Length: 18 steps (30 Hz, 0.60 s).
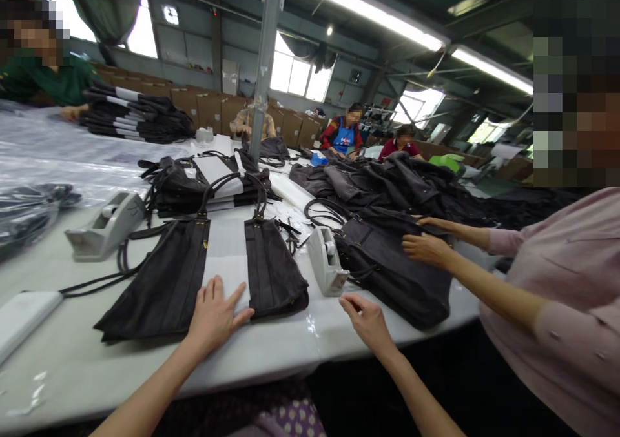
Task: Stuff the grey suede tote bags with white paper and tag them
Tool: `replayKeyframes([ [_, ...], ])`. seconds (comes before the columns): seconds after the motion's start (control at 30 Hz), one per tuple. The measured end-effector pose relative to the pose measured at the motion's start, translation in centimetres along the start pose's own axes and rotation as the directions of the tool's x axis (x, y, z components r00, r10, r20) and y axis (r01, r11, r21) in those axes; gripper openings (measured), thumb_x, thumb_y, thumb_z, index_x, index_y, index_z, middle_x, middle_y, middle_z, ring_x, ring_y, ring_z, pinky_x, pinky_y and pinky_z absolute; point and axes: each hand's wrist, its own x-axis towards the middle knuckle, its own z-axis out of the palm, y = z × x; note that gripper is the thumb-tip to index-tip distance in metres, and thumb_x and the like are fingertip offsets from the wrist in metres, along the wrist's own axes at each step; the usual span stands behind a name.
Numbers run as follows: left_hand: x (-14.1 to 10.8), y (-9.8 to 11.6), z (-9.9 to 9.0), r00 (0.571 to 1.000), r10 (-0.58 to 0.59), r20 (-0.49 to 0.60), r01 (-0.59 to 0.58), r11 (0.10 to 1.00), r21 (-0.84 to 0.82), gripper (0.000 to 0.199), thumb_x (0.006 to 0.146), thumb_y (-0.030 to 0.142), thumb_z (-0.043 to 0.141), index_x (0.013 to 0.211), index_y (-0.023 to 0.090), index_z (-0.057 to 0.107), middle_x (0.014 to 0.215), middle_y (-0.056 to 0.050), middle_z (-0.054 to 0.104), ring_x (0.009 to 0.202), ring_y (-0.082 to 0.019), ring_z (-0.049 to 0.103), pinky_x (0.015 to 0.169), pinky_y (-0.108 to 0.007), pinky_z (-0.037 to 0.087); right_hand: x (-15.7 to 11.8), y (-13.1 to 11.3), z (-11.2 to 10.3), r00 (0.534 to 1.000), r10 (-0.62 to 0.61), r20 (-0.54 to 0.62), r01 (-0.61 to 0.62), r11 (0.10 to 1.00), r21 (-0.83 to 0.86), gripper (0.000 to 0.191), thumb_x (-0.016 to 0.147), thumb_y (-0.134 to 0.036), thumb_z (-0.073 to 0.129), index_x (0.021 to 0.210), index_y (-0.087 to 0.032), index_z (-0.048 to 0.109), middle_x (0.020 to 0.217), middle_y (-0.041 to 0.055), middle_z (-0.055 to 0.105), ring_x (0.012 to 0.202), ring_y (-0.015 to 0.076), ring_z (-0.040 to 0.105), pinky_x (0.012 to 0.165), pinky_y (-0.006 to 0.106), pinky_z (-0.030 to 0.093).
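A black handbag lies flat on the table in front of me, its handles pointing away. A white paper band wraps its middle. My left hand rests on the band and the bag with fingers spread, pressing flat. To the right, my right hand is raised near the table edge, thumb and fingertips pinched together. Whatever it may hold is too small to make out. Just beyond those fingertips stands a grey tape dispenser, apart from the hand.
A co-worker in pink handles another black bag at right. Another tape dispenser stands at left. Banded bags are stacked behind mine, beside a metal post. A white box-like object lies far left. More people work farther back.
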Motion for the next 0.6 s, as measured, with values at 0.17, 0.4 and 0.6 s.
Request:
replayKeyframes([
  [0.17,-0.1,0.1,-0.6,1.000,-0.020,0.010,0.021,0.999,-0.029,0.072,0.080,0.072,0.036,0.139,0.032,0.040,0.145,-0.018,0.032,0.134,-0.044,0.020,0.102,-0.056,0.015,2.7,-6.2,-0.2,0.941,-0.247,0.231,0.246,0.969,0.034,0.022,0.084,-0.042,0.058,0.082,-0.024,0.071,0.082,0.0050,0.067,0.079,0.0220,0.059,0.077,0.030,0.043],
  [0.4,0.1,0.2,-1.3,0.998,-0.067,0.011,0.068,0.992,-0.108,0.077,0.076,0.078,0.034,0.138,0.035,0.041,0.150,-0.015,0.027,0.137,-0.041,0.017,0.106,-0.053,0.012,11.7,-15.5,6.0,0.497,-0.632,0.595,0.697,0.699,0.160,0.026,0.092,-0.034,0.049,0.087,-0.020,0.069,0.080,0.0051,0.066,0.077,0.0168,0.058,0.073,0.026,0.042],
  [0.6,0.2,0.2,-2.1,0.997,-0.073,0.014,0.074,0.984,-0.162,0.079,0.076,0.080,0.029,0.139,0.034,0.040,0.152,-0.014,0.024,0.138,-0.042,0.016,0.107,-0.054,0.011,18.3,-21.6,15.5,0.173,-0.511,0.842,0.917,0.396,0.052,0.017,0.089,-0.030,0.056,0.092,-0.022,0.071,0.088,0.0025,0.070,0.082,0.0151,0.063,0.070,0.022,0.040],
])
